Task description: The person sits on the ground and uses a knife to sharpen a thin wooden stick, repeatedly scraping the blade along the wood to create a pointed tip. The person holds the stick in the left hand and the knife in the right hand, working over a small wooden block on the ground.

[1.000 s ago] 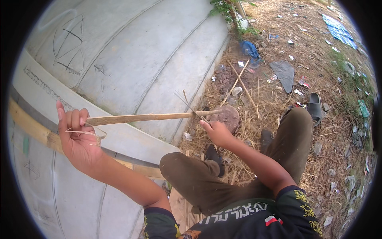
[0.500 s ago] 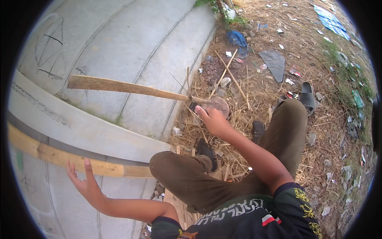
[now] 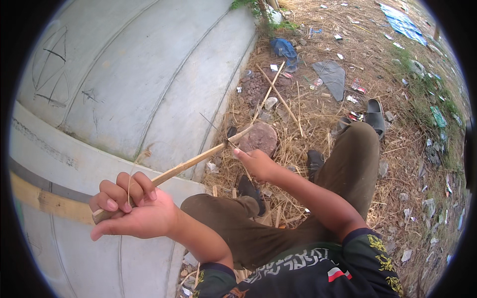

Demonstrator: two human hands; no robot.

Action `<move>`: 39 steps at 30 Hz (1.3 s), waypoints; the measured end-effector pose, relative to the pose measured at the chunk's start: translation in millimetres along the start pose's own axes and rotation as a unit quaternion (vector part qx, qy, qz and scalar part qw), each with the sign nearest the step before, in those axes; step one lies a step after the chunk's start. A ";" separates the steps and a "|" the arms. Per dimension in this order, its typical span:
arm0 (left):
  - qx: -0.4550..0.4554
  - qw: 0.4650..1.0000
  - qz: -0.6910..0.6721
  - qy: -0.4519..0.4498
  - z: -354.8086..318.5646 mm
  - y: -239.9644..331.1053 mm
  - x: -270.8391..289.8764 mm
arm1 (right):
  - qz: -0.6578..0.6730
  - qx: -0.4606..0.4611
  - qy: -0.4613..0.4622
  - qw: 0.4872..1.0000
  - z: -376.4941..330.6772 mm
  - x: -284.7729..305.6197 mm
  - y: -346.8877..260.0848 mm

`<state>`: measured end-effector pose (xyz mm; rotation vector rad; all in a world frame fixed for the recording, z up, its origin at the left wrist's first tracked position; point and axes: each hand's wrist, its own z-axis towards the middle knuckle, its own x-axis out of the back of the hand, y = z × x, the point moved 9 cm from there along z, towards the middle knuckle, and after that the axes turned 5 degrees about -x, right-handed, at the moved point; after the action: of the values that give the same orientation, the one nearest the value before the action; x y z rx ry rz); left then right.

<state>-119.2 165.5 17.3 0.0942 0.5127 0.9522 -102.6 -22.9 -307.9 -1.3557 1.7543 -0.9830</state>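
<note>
My left hand (image 3: pixel 136 208) is closed round the near end of a split bamboo strip (image 3: pixel 191 161), and a thin curl of fibre rises beside its fingers. The strip slants up and rightward; its far end reaches a round reddish-brown block (image 3: pixel 261 139) on the ground. My right hand (image 3: pixel 256 164) is closed beside the strip, near the block. It grips what looks like a knife (image 3: pixel 208 121), seen almost edge-on and crossing the strip. The handle is mostly hidden by my fingers.
A pale panelled wall (image 3: pixel 164 79) fills the left, with a thick bamboo pole (image 3: pixel 69 206) along it. Dry straw, thin crossed sticks (image 3: pixel 278 94) and litter cover the ground. A blue bag (image 3: pixel 284 48), a grey sheet (image 3: pixel 330 79) and a sandal (image 3: pixel 374 116) lie beyond my knees.
My left hand, open and empty before, has moved right and closed on the strip. The strip's near end has swung down toward me. My right hand stays near the block, slightly lower.
</note>
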 end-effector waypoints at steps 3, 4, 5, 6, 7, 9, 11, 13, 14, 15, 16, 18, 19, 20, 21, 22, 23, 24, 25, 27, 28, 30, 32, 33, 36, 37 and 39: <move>-0.017 0.999 0.013 0.034 -5.4 -5.3 -1.8 | 0.074 -0.053 -0.052 0.995 1.3 1.8 6.3; -0.016 0.999 0.019 0.035 -5.9 -6.1 -1.9 | 0.045 -0.028 -0.032 0.998 1.8 5.3 3.3; -0.020 0.999 0.029 0.022 -5.8 -5.0 -3.9 | 0.014 -0.005 -0.013 1.000 2.2 8.4 0.5; -0.022 0.999 0.036 0.009 -5.5 -2.7 -6.7 | -0.057 0.049 0.039 0.996 -2.3 11.5 -5.6; -0.026 0.999 0.047 -0.001 -4.8 0.8 -6.1 | -0.131 0.102 0.087 0.982 -11.1 9.4 -16.7; -0.017 0.998 -0.032 -0.052 1.4 13.2 -0.8 | -0.209 0.187 0.094 0.955 -49.2 -8.6 -40.4; -0.027 0.997 -0.059 -0.049 2.9 17.9 3.1 | -0.267 0.259 0.108 0.922 -78.2 -21.1 -62.1; -0.025 0.994 -0.072 -0.077 1.6 16.9 2.4 | -0.266 0.297 0.113 0.910 -71.5 -24.3 -53.9; -0.024 0.993 -0.078 -0.091 0.2 16.0 2.4 | -0.265 0.316 0.115 0.904 -63.9 -25.8 -44.8; -0.016 0.993 -0.086 -0.084 -2.7 16.6 0.3 | -0.209 0.231 0.151 0.938 -28.5 -8.9 -14.7; -0.011 0.992 -0.096 -0.077 -7.4 14.9 -3.2 | -0.196 0.216 0.159 0.943 -9.1 5.7 -0.2; -0.019 0.996 -0.071 -0.041 -8.3 12.4 2.7 | -0.145 0.188 0.154 0.959 -7.1 -4.9 -4.6; -0.029 0.999 -0.040 -0.015 -7.6 12.8 7.4 | -0.116 0.167 0.111 0.973 -0.8 -6.8 -0.3; -0.039 0.999 -0.009 0.012 -7.7 14.0 12.0 | -0.086 0.145 0.069 0.983 6.6 -5.3 3.6; -0.044 0.999 -0.011 0.002 -7.5 16.5 10.4 | -0.056 0.124 0.029 0.990 8.5 -5.3 2.7; -0.048 0.999 -0.014 -0.008 -7.7 21.2 10.5 | -0.052 0.104 0.026 0.993 7.5 -4.3 3.0; -0.053 0.998 -0.017 -0.018 -8.5 25.5 10.0 | -0.048 0.083 0.023 0.995 5.2 -4.6 4.0; -0.046 0.996 -0.051 -0.057 -11.1 27.1 5.2 | -0.042 0.060 0.020 0.997 -1.7 -7.1 4.0; -0.040 0.991 -0.084 -0.097 -13.8 28.2 0.3 | -0.081 0.120 0.030 0.989 -15.4 -11.2 -9.8; -0.020 0.967 -0.170 -0.189 -18.2 31.6 -11.6 | -0.160 0.236 0.055 0.957 -52.3 -19.9 -37.7; -0.021 0.965 -0.175 -0.193 -17.2 31.7 -6.2 | -0.192 0.262 0.042 0.945 -67.4 -26.8 -50.9; -0.022 0.962 -0.186 -0.199 -15.8 32.4 -0.9 | -0.256 0.311 0.015 0.915 -97.1 -39.7 -72.7; -0.008 0.951 -0.216 -0.223 -20.4 30.3 -3.9 | -0.226 0.262 0.006 0.938 -72.2 -30.1 -45.5; 0.005 0.940 -0.238 -0.244 -23.6 29.5 -12.7 | -0.216 0.229 0.026 0.949 -34.5 -13.0 -12.1; -0.005 0.946 -0.223 -0.234 -27.5 26.2 -11.1 | -0.183 0.181 0.063 0.964 -7.7 -5.6 1.4; -0.017 0.953 -0.206 -0.220 -27.2 27.2 -8.7 | -0.172 0.174 0.074 0.967 -7.6 -5.0 -1.1; -0.022 0.956 -0.199 -0.216 -26.7 31.7 -10.5 | -0.154 0.193 0.054 0.968 -13.5 -9.0 -2.6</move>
<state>-160.3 171.8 7.3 0.1487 0.0950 0.5229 -111.4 -12.5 -298.6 -1.3571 1.3525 -1.5064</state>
